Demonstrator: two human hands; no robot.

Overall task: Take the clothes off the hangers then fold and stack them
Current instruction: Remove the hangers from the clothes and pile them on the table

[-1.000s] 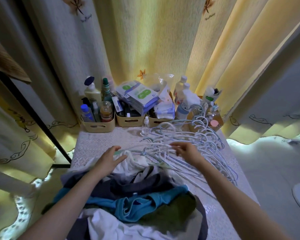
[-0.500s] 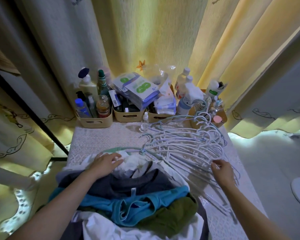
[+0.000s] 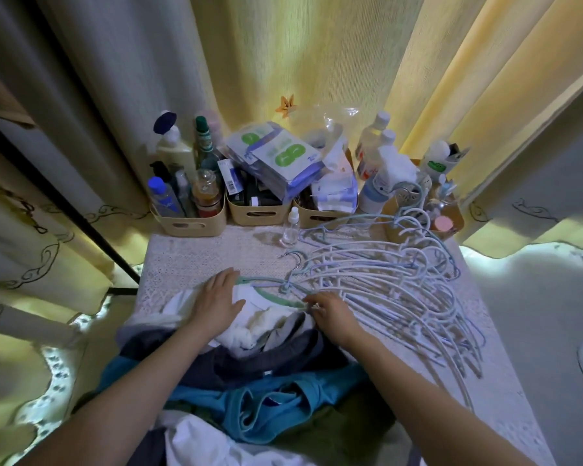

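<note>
Item: white cloth garment (image 3: 249, 326) on pale-green plastic hanger (image 3: 278, 299), near-left of lace-covered table (image 3: 196, 257).
L hand (image 3: 217, 297): my fingers flat, pinning cloth.
R hand (image 3: 332, 316): pinches hanger arm, prob. to slide it out.
Empty white plastic hangers (image 3: 384, 290): right edge, kept apart.

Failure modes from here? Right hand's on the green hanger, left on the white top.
1. The right hand grips the green hanger, whose hook lies against the empty hangers; pulling may drag that heap toward the right edge of the table.
2. The small clear bottle stands upright beside those hooks and could be knocked over.
3. The left hand only presses flat on the white top, so it may slide with the hanger.
</note>
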